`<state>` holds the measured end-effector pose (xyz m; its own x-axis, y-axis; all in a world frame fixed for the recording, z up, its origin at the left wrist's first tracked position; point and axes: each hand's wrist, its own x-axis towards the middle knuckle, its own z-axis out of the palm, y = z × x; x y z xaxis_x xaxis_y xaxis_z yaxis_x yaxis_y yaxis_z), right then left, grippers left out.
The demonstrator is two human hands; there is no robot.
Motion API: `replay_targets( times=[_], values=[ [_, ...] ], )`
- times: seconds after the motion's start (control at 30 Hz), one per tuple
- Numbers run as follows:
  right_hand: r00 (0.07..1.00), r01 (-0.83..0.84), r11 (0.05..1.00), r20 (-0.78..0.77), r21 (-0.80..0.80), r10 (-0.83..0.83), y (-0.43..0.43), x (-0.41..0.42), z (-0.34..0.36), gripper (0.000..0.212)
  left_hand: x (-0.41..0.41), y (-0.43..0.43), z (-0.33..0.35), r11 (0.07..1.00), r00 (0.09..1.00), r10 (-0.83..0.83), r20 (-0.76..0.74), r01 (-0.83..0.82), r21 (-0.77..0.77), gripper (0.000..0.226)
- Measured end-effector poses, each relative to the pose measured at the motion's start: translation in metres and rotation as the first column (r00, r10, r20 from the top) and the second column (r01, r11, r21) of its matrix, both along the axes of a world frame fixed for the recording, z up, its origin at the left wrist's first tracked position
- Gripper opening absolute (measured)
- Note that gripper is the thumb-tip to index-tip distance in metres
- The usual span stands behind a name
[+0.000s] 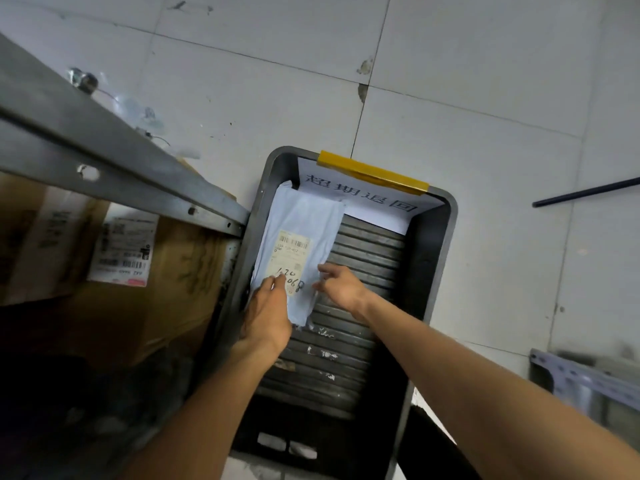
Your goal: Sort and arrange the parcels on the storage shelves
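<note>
The left hand (266, 313) gripped the near left corner of a pale poly-mailer parcel (301, 220), thumb lying on its shipping label (292, 251) beside handwritten digits. The right hand (343, 289) appeared to pinch the parcel's right edge, thumb stretched forward and fingers curled under. Both forearms were bare.

The parcel lay flat along the left side of a dark grey plastic bin (446, 244), on its ribbed bottom, its far end touching the bin's far wall. A paper sign (363, 199) printed with Chinese characters was fixed to that wall by a strip of yellow tape (372, 172).

The step looked like setting the parcel down or squaring it up in the bin. Doing it well would probably mean keeping the label facing up and readable, and laying the parcel straight against the left wall, so the bare ribbed half stays free for more.

Just left of the bin stood a grey metal shelf (86, 133), with a labelled cardboard box (173, 271) beneath its top deck. The bin sat on a pale tiled floor (485, 98), chipped at some joints. A thin black rod (585, 192) lay well to the right, and part of a perforated shelf frame (588, 379) showed at the lower right
</note>
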<state>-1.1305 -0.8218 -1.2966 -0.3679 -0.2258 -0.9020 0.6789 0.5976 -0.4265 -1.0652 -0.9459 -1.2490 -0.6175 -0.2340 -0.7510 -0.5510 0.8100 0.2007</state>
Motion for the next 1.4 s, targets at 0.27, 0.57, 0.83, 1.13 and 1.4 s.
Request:
replay_targets(
  times=[0.27, 0.57, 0.83, 1.13, 1.4],
  values=[
    [0.732, -0.619, 0.754, -0.187, 0.22, 0.655, 0.039, -0.051, 0.192, 0.044, -0.068, 0.022, 0.162, 0.972, 0.972, -0.235, 0.023, 0.235, 0.015, 0.06],
    [0.514, -0.66, 0.585, -0.284, 0.471, 0.809, 0.077, -0.124, 0.474, 0.048, -0.161, 0.05, 0.434, 0.924, 0.91, -0.379, -0.169, 0.381, -0.016, 0.052],
    [0.435, -0.505, 0.66, -0.496, 0.556, 0.752, 0.098, -0.155, 0.691, 0.062, -0.184, 0.07, 0.62, 0.913, 0.854, -0.407, -0.325, 0.387, -0.127, 0.043],
    [0.477, -0.376, 0.689, -0.507, 0.62, 0.717, 0.146, -0.11, 0.757, 0.065, -0.173, 0.107, 0.699, 0.838, 0.752, -0.545, -0.371, 0.492, -0.235, 0.046],
    [0.636, -0.115, 0.75, -0.531, 0.652, 0.559, 0.227, 0.025, 0.78, 0.064, -0.096, 0.19, 0.717, 0.638, 0.547, -0.751, -0.371, 0.746, -0.192, 0.046]
  ],
)
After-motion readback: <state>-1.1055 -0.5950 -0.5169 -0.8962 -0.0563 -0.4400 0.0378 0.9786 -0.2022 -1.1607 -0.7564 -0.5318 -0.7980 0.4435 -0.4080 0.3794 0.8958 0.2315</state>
